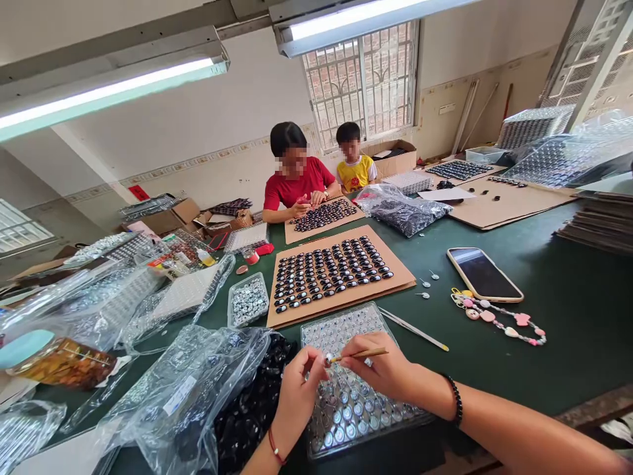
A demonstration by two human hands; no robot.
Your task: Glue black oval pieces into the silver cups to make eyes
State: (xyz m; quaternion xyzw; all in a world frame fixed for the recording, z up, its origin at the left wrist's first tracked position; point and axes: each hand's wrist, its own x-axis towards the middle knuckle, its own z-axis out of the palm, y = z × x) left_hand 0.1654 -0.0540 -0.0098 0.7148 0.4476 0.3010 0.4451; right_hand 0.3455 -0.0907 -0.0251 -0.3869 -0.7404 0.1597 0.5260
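- Your left hand (298, 389) pinches a small piece (328, 359) above a clear tray (366, 438) of round, shiny parts (352, 412).
- Your right hand (380, 367) grips a thin stick (366, 353), its tip at that piece.
- Beyond the tray, black pieces (330, 269) lie in rows on a cardboard sheet (398, 284).
- To your left, a tub (268, 305) of metallic parts (248, 297) sits beside the cardboard sheet.
- To your right, a phone (484, 274) and a beaded strap (487, 316) rest on the green bench (494, 376).
- Across from you, a person in red (320, 175) works at more dark pieces (326, 215), with a person in yellow (357, 175) alongside.
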